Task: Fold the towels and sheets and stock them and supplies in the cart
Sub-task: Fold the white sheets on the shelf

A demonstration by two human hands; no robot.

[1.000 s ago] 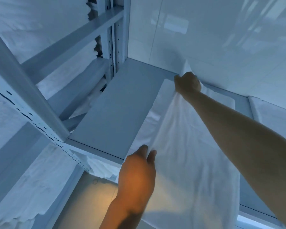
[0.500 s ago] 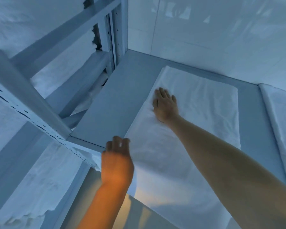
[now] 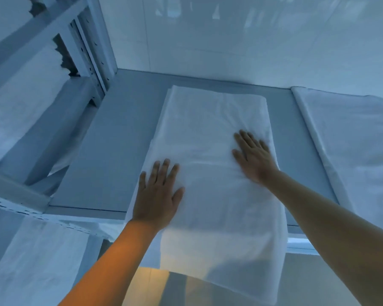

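I see a folded white sheet (image 3: 210,138) lying as a long soft rectangle on the smooth grey shelf (image 3: 117,138), its near end hanging over the shelf's front edge. My left hand (image 3: 157,195) lies flat on the sheet's left side, fingers straight and spread. My right hand (image 3: 253,154) presses its right side, fingers straight too. Another white cloth (image 3: 352,140) lies right of the sheet.
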